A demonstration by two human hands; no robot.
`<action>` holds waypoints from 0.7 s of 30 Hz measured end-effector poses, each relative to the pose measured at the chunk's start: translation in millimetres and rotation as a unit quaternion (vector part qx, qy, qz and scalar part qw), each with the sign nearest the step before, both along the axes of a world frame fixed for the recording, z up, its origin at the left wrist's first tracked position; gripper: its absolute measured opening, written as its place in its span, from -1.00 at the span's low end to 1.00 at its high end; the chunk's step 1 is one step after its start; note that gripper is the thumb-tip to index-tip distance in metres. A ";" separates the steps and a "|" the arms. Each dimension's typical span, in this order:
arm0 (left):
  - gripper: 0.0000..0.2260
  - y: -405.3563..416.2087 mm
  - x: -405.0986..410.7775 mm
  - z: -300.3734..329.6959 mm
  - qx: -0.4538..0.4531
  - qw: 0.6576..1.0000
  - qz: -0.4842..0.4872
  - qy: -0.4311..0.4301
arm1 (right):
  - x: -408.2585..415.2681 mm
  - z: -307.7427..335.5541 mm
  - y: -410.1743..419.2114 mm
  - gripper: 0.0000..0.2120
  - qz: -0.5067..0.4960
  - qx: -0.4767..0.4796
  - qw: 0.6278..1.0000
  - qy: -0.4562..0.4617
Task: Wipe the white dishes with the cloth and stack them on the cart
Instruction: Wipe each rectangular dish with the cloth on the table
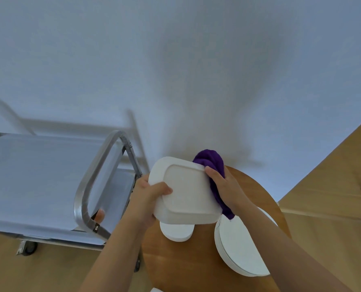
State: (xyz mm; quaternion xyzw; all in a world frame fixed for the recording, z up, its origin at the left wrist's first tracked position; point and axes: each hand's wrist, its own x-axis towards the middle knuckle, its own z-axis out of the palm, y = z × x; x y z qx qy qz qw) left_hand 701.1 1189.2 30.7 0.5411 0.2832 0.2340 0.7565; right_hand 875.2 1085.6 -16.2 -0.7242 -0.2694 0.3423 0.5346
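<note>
Overhead, dish (pixel 185 190) between hands, cloth (pixel 212 163) behind

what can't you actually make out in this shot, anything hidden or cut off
All in the head view:
- The square dish shows only its underside; the side the purple cloth wipes faces away.
- The small white dish on the round table is mostly hidden beneath the square dish.
- The right hand covers much of the cloth.
- The cart is blurred and cut off by the left edge.
- The left hand fingers lie behind the dish.
</note>
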 end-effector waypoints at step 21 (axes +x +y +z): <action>-0.11 6.1 17.1 -23.7 -0.260 0.951 -0.167 0.023 | 30.5 33.8 2.2 -0.79 0.003 -0.046 0.999 -0.004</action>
